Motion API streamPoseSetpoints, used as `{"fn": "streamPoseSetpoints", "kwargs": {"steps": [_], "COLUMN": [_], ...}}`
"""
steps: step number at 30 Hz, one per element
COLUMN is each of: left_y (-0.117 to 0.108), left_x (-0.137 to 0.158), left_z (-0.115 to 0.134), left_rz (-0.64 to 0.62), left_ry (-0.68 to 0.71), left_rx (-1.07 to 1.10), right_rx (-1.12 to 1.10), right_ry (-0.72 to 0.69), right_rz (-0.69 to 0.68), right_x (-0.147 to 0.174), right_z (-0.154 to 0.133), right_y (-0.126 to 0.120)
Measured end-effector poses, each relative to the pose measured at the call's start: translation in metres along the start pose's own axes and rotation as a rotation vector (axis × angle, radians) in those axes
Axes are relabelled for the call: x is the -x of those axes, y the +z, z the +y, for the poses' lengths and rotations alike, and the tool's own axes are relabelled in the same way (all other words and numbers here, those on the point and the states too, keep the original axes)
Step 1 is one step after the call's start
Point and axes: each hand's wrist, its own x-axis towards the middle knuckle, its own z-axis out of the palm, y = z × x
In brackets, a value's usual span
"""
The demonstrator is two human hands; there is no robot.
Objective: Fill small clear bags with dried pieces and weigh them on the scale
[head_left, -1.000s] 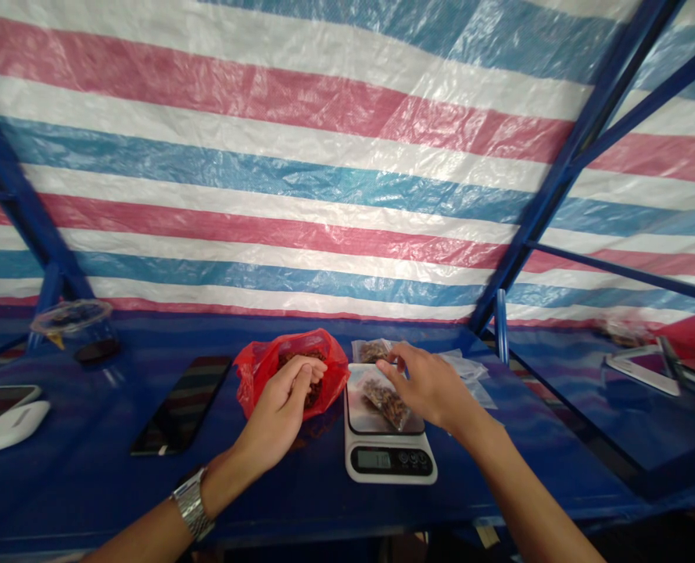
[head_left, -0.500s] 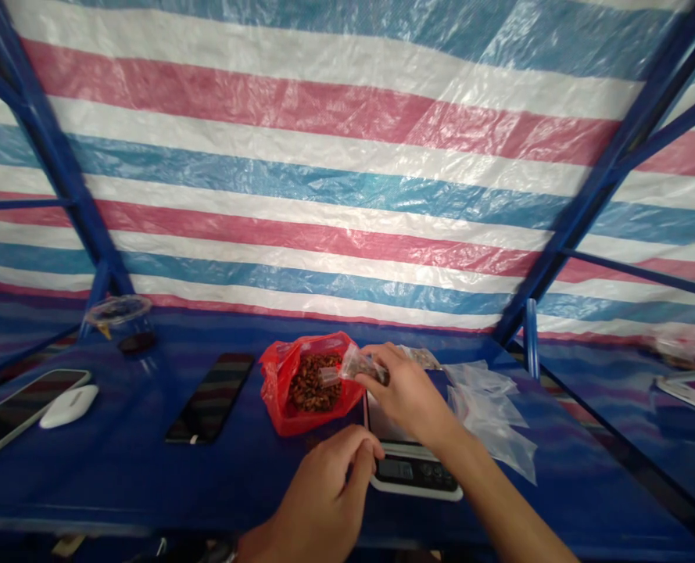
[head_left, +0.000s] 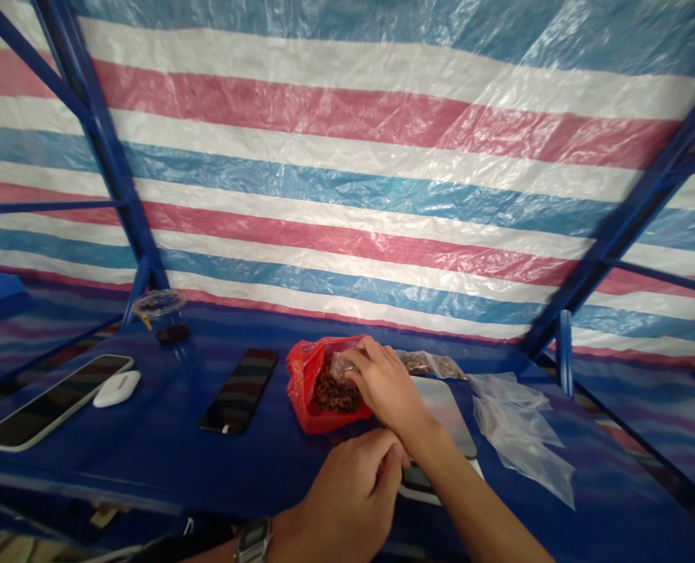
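My right hand [head_left: 382,385] reaches over the red plastic bag [head_left: 305,408], its fingers closed on a small clear plastic bag [head_left: 342,365]. That small bag is inside the red bag's mouth, low over the dark brown dried pieces [head_left: 336,395]. My fingers partly cover it. My left hand [head_left: 356,489] is curled into a loose fist in front of the red bag, against my right forearm; nothing shows in it. Under my right arm lies a digital scale [head_left: 446,407] with a bare metal plate; its display is hidden.
Small filled bags [head_left: 432,363] lie behind the scale, and flat clear bags [head_left: 523,438] to its right. A black phone [head_left: 241,391], another phone [head_left: 54,399], a white earbud case [head_left: 117,389] and a lidded plastic cup [head_left: 168,317] stand on the blue table at left.
My right hand has lowered the small clear bag into the red bag's mouth. My left hand, still curled, has come against my right forearm. The view has swung slightly left.
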Motion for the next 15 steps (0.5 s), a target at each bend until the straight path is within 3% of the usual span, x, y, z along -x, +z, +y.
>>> {"fn": "streamPoseSetpoints", "kwargs": {"steps": [4,8,11,15], "left_y": [-0.001,-0.004,-0.008,-0.012], "left_x": [0.000,-0.007,-0.017,-0.026], "left_z": [-0.001,-0.005,-0.008,-0.009], "left_rz": [0.018,0.107,0.192,0.251], "left_ry": [-0.011,-0.084,-0.156,-0.154], "left_rx": [-0.005,0.055,0.146,0.193], "right_rx": [-0.163,-0.488,-0.791,-1.123], "right_ry": [0.083,0.217,0.291,0.373], "right_rz": [0.032,0.118,0.159,0.105], "right_x": [0.000,0.006,0.014,0.033], "right_z": [0.003,0.019,0.036,0.059], "right_y": [0.010,0.014,0.003,-0.021]}}
